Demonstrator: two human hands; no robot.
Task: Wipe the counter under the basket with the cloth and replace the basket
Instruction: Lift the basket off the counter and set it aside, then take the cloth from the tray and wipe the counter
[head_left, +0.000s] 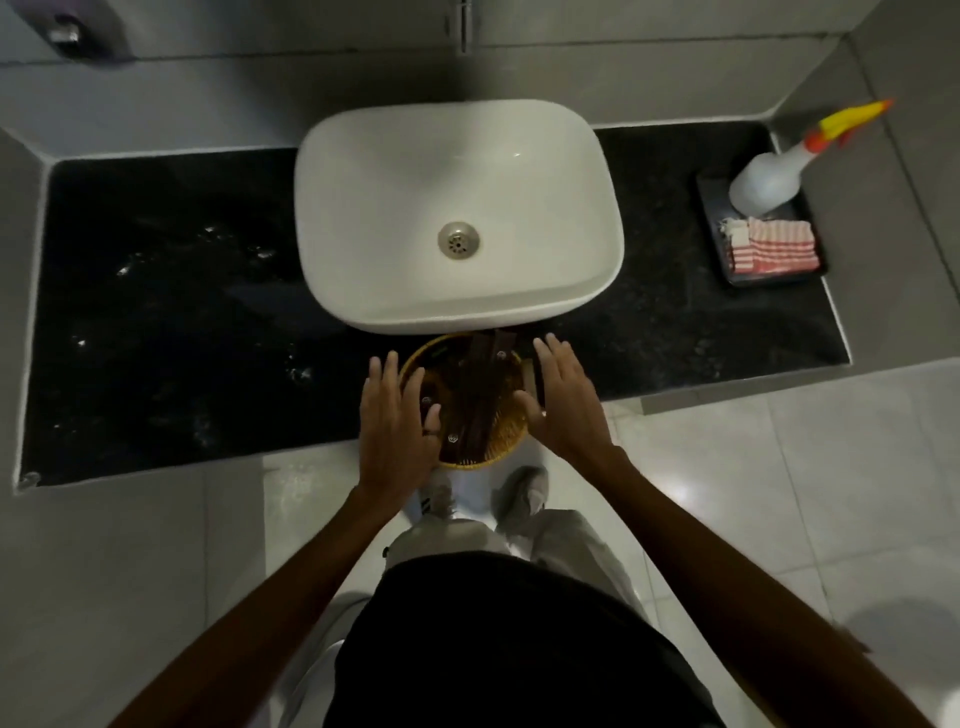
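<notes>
A round yellow wicker basket (506, 436) with dark sachets and small items inside sits at the front edge of the black stone counter (171, 312), just before the white basin. My left hand (395, 421) hovers over the basket's left rim, fingers spread. At the basket's right side is my right hand (566, 400), also with fingers apart. Neither hand grips anything. A red-and-white striped cloth (774, 247) lies folded in a dark tray at the counter's far right.
A white vessel basin (545, 182) fills the counter's middle. The dark tray (815, 270) also holds a white spray bottle (774, 179) with a yellow-orange nozzle. Wet specks glint on the counter's left. Pale floor tiles and my shoes lie below.
</notes>
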